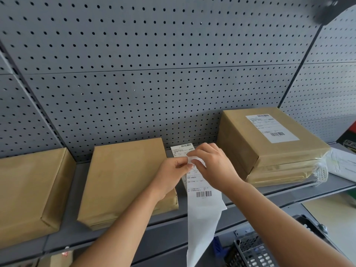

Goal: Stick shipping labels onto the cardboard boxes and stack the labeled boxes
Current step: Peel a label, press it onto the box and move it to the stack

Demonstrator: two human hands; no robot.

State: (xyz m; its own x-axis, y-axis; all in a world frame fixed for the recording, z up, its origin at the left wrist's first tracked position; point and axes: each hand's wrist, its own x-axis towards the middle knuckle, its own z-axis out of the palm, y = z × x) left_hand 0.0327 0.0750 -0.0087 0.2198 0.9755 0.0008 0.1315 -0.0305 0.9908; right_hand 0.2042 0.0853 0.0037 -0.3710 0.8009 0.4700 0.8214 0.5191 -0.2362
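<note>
Grey perforated panel (154,74) backs a grey metal shelf (76,189). Left hand (172,171) and right hand (214,163) each pinch the upper part of a long white strip of shipping labels (204,209), which hangs past the shelf's front edge. The strip lies between a plain brown cardboard box (125,180) at mid-shelf and a labelled stack of brown boxes (269,149) toward the right end.

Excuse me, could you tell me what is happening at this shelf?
A person's left hand and right hand pinch a long white strip of shipping labels, apparently peeling one off. The brown cardboard box beside them and the brown box further left show no label. On the grey metal shelf, the right-hand stack of brown boxes carries a white label on top.
</note>
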